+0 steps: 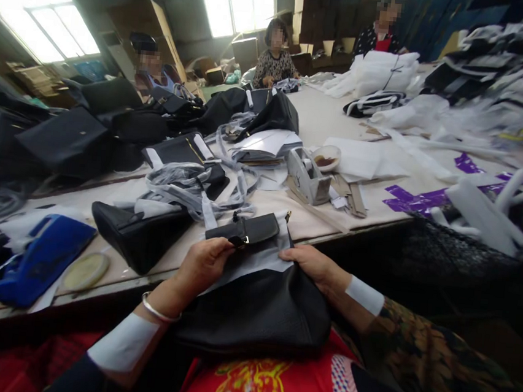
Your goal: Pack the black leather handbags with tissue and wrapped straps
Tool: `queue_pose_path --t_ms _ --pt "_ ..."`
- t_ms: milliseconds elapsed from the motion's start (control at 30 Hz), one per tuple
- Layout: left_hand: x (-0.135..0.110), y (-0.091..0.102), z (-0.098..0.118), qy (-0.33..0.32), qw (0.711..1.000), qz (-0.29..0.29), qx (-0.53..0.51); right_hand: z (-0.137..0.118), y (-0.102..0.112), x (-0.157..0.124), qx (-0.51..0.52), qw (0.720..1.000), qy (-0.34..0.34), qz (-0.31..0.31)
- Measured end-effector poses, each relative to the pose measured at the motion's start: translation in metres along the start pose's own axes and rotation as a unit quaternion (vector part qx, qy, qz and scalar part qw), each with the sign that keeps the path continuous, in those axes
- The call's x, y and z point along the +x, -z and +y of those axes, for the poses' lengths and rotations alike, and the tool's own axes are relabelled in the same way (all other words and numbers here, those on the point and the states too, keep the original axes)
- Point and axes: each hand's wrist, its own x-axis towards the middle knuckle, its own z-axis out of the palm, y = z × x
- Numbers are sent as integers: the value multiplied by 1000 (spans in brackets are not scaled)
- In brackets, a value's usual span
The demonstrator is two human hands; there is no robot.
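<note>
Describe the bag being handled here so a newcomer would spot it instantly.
Follow the pale tabletop down to its near edge. There, just above the red garment, is a black bag with whitish wrapping at its top. Unlike the black bags heaped to the left, it is held between the left hand and right hand.

Softly glossy, leather-like black bag (264, 313)

Daylight is admitted through the far-left window (51, 23) and far middle window (255, 3), both overexposed white. Interior dim; deep shadow is cast beneath the worktable (320, 112) at right. Faint sheen is shown by the near black handbag (259, 313); left-side bags (66, 140) are blurred and edge-stretched.
</note>
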Motion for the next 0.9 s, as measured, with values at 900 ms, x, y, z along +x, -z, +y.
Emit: queue_pose_path --t_ms 900 --pt "8 -13 8 21 996 -81 31 -44 -14 -64 -556 697 451 -39"
